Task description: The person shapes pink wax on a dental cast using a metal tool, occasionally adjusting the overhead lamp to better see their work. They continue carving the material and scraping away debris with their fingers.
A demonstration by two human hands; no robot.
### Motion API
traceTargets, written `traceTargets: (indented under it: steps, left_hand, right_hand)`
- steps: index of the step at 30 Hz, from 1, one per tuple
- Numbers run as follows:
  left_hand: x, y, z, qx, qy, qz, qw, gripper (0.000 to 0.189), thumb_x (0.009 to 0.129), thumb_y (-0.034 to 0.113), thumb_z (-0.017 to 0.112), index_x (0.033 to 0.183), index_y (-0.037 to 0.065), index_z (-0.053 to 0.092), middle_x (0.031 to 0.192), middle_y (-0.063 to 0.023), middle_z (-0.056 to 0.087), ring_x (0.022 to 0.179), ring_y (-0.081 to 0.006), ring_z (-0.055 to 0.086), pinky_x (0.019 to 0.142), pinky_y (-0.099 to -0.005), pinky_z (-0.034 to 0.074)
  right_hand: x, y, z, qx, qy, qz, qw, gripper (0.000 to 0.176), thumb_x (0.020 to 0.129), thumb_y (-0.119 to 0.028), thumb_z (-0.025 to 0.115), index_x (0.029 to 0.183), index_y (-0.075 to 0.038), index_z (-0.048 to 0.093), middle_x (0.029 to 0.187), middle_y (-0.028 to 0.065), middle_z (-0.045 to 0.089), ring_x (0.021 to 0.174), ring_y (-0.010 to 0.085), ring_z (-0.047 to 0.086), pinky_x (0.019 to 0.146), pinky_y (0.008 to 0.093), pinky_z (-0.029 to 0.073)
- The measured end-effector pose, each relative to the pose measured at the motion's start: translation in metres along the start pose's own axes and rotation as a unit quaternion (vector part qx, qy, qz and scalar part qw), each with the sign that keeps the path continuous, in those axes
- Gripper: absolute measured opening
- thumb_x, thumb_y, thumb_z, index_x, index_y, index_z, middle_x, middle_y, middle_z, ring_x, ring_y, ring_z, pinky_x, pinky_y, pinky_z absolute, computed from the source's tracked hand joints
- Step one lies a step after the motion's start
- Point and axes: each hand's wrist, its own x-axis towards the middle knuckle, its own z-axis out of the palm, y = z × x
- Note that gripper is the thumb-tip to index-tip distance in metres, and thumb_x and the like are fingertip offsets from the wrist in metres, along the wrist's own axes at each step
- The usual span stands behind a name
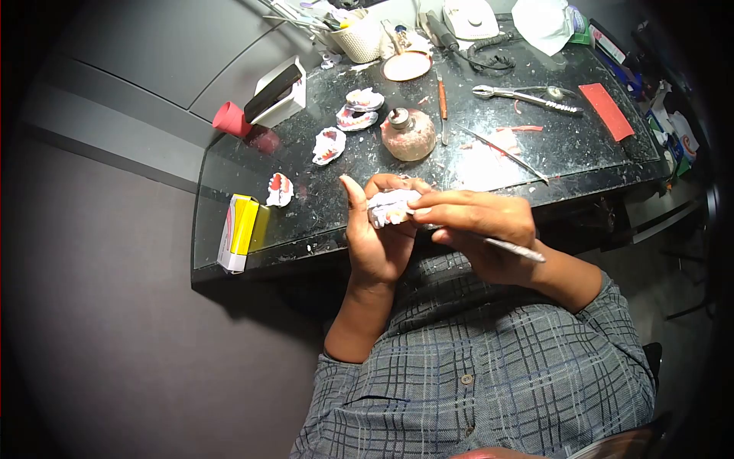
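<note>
Standing by the desk here. The person has a tooth model [391,206], a plaster cast with a set of teeth on it, up in front of their chest, just over the near edge of the glass surface [306,222]. The left hand [375,245] is cupped under and around it, thumb sticking straight up on the far side and fingers curled behind. The right hand [478,222] is pinched around a thin metal tool [516,249]. Its shaft pokes back out toward the wrist, and the working end is on the model, hidden behind the fingertips, so I can't tell exactly where it touches.

Progress-wise, I'd say it's somewhere in the middle. This model is being worked on, not set down, so it isn't finished. Other models [329,145] lie on the surface beyond the hands, with one near a yellow box [238,232] at the left edge. They show pink and white, but I can't tell from here which are finished and which are waiting.

A little glass burner [408,134] stands just past the hands. Pliers [527,96] and a red sheet [605,111] sit further right, well away from both hands. There are pink scraps scattered all over the glass.
</note>
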Motion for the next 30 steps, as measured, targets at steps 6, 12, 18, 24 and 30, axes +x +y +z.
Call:
traceTargets:
  steps: [6,12,18,24,30]
  left_hand:
    - [-0.003,-0.009,0.007,0.104,0.064,0.038,0.992,0.066,0.104,0.065,0.027,0.11,0.004,0.052,0.11,-0.0219,0.065,0.108,-0.0356,0.066,0.099,-0.0477,0.053]
    - [-0.001,-0.012,0.01,0.107,0.042,0.048,0.992,0.068,0.102,0.066,0.027,0.106,0.004,0.054,0.107,-0.0171,0.065,0.108,-0.036,0.067,0.097,-0.0502,0.056]
    - [-0.002,-0.009,0.006,0.101,0.039,0.053,0.993,0.068,0.101,0.066,0.027,0.109,0.004,0.055,0.106,-0.019,0.065,0.109,-0.0416,0.066,0.093,-0.053,0.058]
    - [0.004,0.01,-0.015,0.184,0.058,0.118,0.974,0.071,0.101,0.068,0.029,0.113,0.003,0.056,0.107,-0.0192,0.066,0.106,-0.0437,0.066,0.092,-0.0535,0.058]
    - [0.013,0.027,-0.029,0.135,0.097,0.064,0.984,0.079,0.101,0.068,0.029,0.133,-0.001,0.051,0.112,-0.0223,0.067,0.109,-0.0489,0.065,0.09,-0.0536,0.059]
  right_hand:
    - [0.001,0.002,0.008,-0.058,0.023,-0.033,0.997,0.03,0.089,-0.007,0.074,0.117,0.001,0.071,0.113,0.0157,0.073,0.104,0.0287,0.073,0.097,0.0416,0.057]
    - [-0.005,-0.004,-0.007,0.098,-0.001,-0.002,0.995,0.02,0.094,-0.004,0.068,0.113,0.001,0.072,0.104,0.0153,0.076,0.091,0.0269,0.076,0.092,0.0435,0.058]
    - [0.001,0.005,-0.025,0.066,0.058,0.113,0.99,0.03,0.106,-0.017,0.053,0.087,0.001,0.067,0.071,0.0069,0.064,0.056,0.0146,0.056,0.054,0.0287,0.044]
    - [0.013,0.004,-0.06,-0.307,-0.177,0.273,0.894,0.035,0.099,-0.026,0.062,0.076,0.001,0.059,0.072,0.0192,0.063,0.064,0.037,0.062,0.061,0.0456,0.048]
    - [0.04,-0.05,-0.063,-0.257,-0.091,-0.06,0.96,0.024,0.087,-0.02,0.076,0.103,-0.004,0.069,0.105,0.014,0.07,0.085,0.03,0.068,0.07,0.0379,0.053]
